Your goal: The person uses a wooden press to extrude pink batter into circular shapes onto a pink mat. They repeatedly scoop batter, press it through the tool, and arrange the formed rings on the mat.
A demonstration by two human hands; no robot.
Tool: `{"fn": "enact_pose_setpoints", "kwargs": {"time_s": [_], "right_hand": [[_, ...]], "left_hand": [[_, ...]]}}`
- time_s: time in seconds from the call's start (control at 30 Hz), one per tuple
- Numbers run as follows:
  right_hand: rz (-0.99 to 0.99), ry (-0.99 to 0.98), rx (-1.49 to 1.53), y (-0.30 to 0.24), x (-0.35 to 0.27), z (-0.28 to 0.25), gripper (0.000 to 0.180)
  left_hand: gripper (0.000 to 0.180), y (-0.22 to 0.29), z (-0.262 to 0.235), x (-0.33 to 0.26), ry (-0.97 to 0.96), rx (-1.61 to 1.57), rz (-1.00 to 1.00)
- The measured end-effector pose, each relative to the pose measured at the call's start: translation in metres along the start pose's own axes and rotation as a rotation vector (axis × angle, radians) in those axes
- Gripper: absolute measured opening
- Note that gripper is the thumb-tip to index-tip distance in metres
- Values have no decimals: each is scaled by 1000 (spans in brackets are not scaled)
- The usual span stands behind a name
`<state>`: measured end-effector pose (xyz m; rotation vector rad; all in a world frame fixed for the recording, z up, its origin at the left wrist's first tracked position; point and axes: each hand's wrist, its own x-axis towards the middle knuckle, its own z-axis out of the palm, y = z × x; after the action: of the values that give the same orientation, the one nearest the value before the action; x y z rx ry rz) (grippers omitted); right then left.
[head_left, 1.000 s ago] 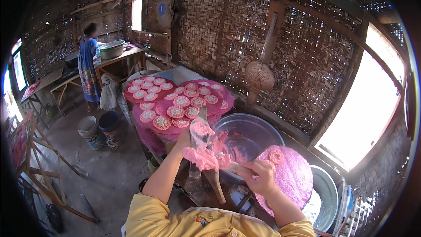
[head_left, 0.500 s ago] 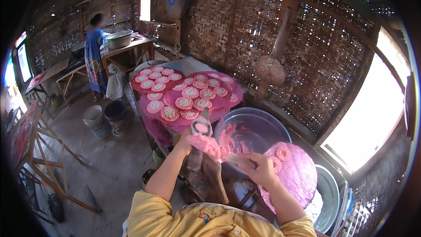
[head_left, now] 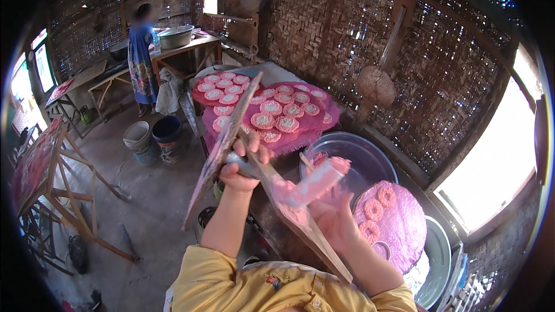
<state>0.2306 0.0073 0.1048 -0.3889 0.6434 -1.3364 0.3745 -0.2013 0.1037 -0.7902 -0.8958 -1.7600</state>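
My left hand (head_left: pixel 241 164) is wrapped round a metal cylinder (head_left: pixel 250 167), between two long boards of a wooden press. One stained board (head_left: pixel 218 156) slants up on the left; the other board (head_left: pixel 324 245) runs down toward my chest. A tube coated with pink dough (head_left: pixel 318 184) sticks out from that second board, with dough smeared at its base. Beside and under the tube is my right hand (head_left: pixel 335 219), palm toward it, fingers apart and partly hidden. Right of it, pink dough rings (head_left: pixel 374 210) lie on a round pink cloth mat (head_left: pixel 404 219).
A clear plastic basin (head_left: pixel 370 153) holds pink dough, with a stick (head_left: pixel 306 162) at its edge. Pink-and-white discs (head_left: pixel 263 120) cover mats behind. A green tub (head_left: pixel 440 254) stands at right. Buckets (head_left: pixel 137 136) stand on the floor; a person (head_left: pixel 140 69) stands far left.
The press has swung apart, its boards now spread and the dough-coated tube raised to the right. My right hand has let go of the flat tool. The view has turned slightly left.
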Motion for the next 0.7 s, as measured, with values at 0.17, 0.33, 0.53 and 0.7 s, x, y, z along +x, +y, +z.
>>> {"fn": "enact_pose_setpoints", "kwargs": {"time_s": [0.17, 0.33, 0.53, 0.7], "right_hand": [[238, -547, 341, 17, -40, 23, 99], [-338, -275, -50, -22, -87, 4, 85], [-640, 285, -623, -43, -140, 9, 92], [-927, 385, -1733, -46, -167, 7, 91]], "left_hand": [[67, -24, 44, 6, -68, 111, -129], [79, -38, 65, -16, -337, 712, -565], [45, -76, 93, -24, -610, 1220, -532], [41, -104, 118, -28, -815, 1502, -664]]}}
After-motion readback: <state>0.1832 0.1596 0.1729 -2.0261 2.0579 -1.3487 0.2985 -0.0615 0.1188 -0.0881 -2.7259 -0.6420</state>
